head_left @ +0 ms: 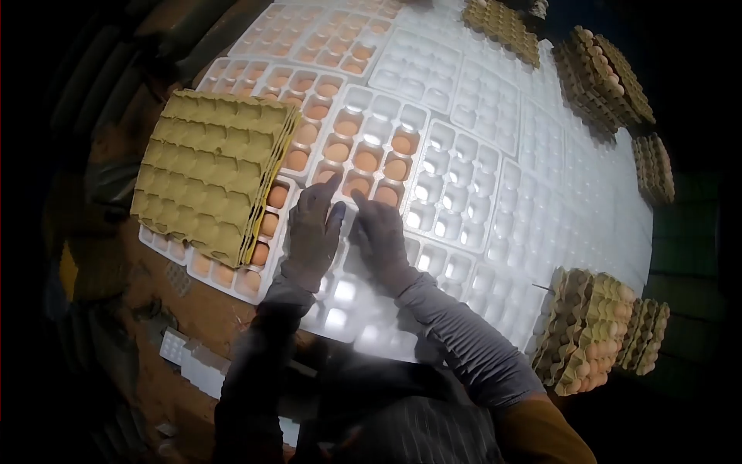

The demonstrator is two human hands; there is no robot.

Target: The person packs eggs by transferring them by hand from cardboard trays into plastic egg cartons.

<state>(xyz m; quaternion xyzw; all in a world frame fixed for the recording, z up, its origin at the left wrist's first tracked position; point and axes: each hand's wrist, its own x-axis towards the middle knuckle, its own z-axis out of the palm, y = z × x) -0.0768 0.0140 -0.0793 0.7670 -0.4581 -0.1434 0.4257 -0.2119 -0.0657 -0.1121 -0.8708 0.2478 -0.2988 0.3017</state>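
Observation:
My left hand point(313, 224), gloved in grey, is at the lower left of a white foam tray point(423, 116) that is partly filled with brown eggs. Its fingers are bent over an egg at the tray's lower edge. My right hand point(380, 232), also gloved, reaches to the same tray beside a brown egg point(357, 184), fingers bent downward. Whether either hand grips an egg cannot be made out. Several eggs sit in the lower cells, and the upper cells hold none. Left of my hands, a stack of yellowish pulp trays point(209, 170) lies over egg-filled foam trays.
White foam trays point(456, 185) without eggs spread to the right. Pulp trays with eggs point(591, 332) stand at the lower right, and more stacks point(603, 77) at the upper right. Egg-filled foam trays point(332, 39) lie at the top left.

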